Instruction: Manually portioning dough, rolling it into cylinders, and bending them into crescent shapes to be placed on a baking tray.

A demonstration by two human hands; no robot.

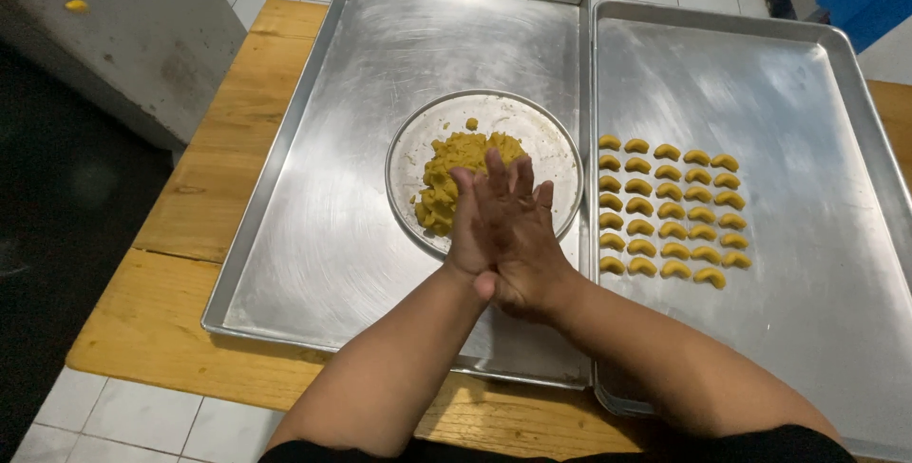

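Left hand (472, 226): your palm presses flat against the other, fingers straight, pointing away from you; whether dough sits between the palms you cannot tell.
Right hand (518, 240): laid over the left, fingers extended, grip flat rather than curled.
Dough (454, 173): yellow heap on the round plate (551, 150), just beyond your fingertips, partly hidden by them.
Left tray (323, 226): carries the plate, on the wooden desk (204, 188).
Right tray (807, 121): holds rows of crescent pieces (671, 210).
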